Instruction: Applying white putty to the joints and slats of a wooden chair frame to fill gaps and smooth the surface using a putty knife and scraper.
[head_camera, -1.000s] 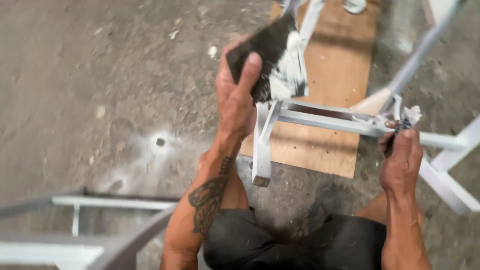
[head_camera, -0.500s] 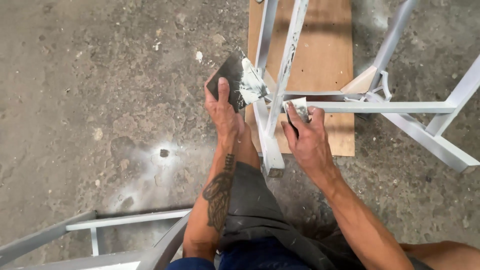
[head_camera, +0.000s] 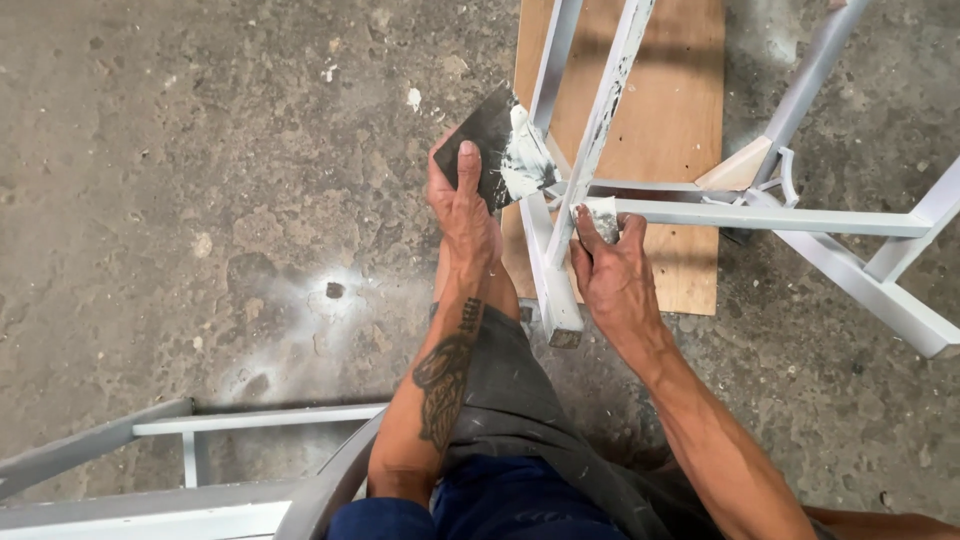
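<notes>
Item: grey-painted square-tube metal frame (head_camera: 556, 262), lying over a rectangular brown plywood board (head_camera: 668, 120) on rough concrete floor (head_camera: 200, 180). All places given relative to this frame.

Nearest, toward the person from the frame: dark grey shorts with white flecks (head_camera: 520, 410); lower left, a second grey metal frame of bars and rails (head_camera: 200, 425), well apart.

Right hand (head_camera: 612, 278): beside the frame's near tube end, fingers closed on a small pale putty-smeared scraper piece (head_camera: 601, 214), which touches the junction of the cross bar and the slanted tube.

Left hand (head_camera: 462, 205): left of the frame, gripping a dark flat square board (head_camera: 492, 150), thumb lying along its face. The board serves as holder: a mass of white putty (head_camera: 522, 165) sits on its right edge, touching the upright tube.

Farther: white putty streaks on the slanted tube (head_camera: 608, 95); further grey bars (head_camera: 880, 280) run off to the right.

Change from half a second before: both hands keep their grips and places; the view sits slightly nearer and the right hand's scraper stays at the same junction.
</notes>
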